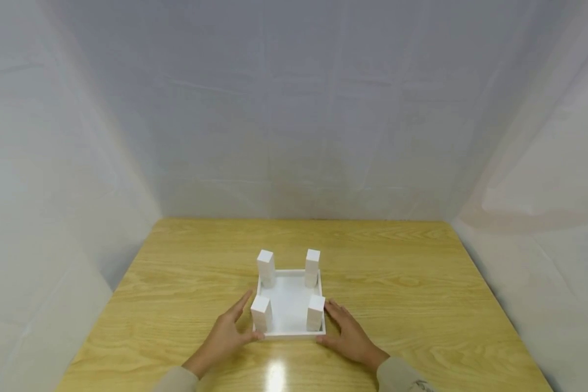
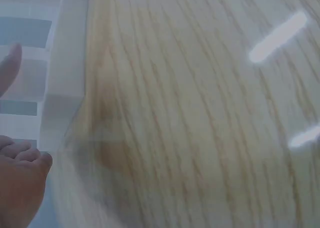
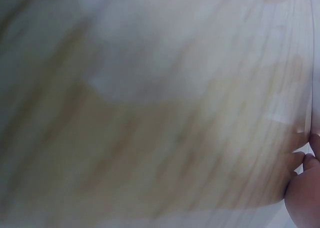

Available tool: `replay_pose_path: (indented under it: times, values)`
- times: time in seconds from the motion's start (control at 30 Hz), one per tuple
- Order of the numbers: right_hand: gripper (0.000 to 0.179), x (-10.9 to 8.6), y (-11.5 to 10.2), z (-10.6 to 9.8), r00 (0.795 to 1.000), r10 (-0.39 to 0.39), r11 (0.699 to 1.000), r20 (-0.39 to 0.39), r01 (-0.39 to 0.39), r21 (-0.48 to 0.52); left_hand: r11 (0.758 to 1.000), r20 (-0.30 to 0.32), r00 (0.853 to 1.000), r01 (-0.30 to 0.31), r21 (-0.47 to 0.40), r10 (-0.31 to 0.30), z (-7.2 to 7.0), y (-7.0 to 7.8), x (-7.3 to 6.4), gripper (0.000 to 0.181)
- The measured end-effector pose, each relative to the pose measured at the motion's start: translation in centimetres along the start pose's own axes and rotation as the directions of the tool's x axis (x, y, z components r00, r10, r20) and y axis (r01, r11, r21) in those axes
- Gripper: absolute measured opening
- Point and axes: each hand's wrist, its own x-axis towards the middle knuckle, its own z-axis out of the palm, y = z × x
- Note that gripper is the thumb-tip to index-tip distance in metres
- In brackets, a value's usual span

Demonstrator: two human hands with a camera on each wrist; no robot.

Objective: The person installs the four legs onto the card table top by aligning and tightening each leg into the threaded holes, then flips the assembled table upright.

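A small white square piece with a raised rim [image 1: 291,334] lies on the wooden table, like a little table turned legs up. A white rectangular leg stands at each corner, such as the front left leg [image 1: 262,314] and the front right leg [image 1: 316,313]. At its left side is my left hand [image 1: 227,332], thumb at the front left corner and fingers stretched forward. My right hand [image 1: 348,334] lies along the right side, fingertips right at the rim and thumb by the front corner. The left wrist view shows the white rim [image 2: 65,62] beside the fingers.
The wood-grain tabletop [image 1: 397,277] stretches around the piece on all sides. Pale sheeting hangs behind the table as a back wall [image 1: 294,136] and along both sides. A bright light reflection shows on the wood near the front.
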Motion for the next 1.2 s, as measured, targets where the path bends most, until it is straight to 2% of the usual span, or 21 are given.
replay_pose_path:
  times: [0.13, 0.37, 0.57, 0.83, 1.2]
  values:
    - [0.089, 0.0, 0.1, 0.1, 1.0, -0.001, 1.0, -0.002, 0.001, -0.003, 1.0, 0.043, 0.999, 0.011, 0.009, -0.011, 0.1, -1.5, 0.1, 0.105]
    - [0.089, 0.0, -0.2, 0.1, 1.0, -0.002, 1.0, -0.007, 0.002, -0.012, 0.999, 0.104, 0.994, -0.019, -0.04, 0.023, 0.5, -2.9, 0.3, 0.1]
    - [0.09, 0.0, -0.3, 0.0, 1.0, 0.021, 1.0, 0.016, -0.021, -0.01, 0.998, 0.12, 0.992, -0.024, -0.052, 0.03, 0.6, -3.0, 0.4, 0.096]
    - [0.09, -0.1, -0.4, -0.1, 1.0, 0.019, 1.0, 0.009, -0.019, -0.009, 0.993, 0.107, 0.988, -0.117, 0.023, 0.114, 0.5, -3.2, 0.5, 0.09]
    - [0.089, -0.2, -0.2, -0.1, 0.999, -0.034, 0.999, 0.005, 0.034, -0.01, 0.994, 0.103, 0.991, -0.096, 0.045, 0.09, 0.5, -2.8, 0.3, 0.082]
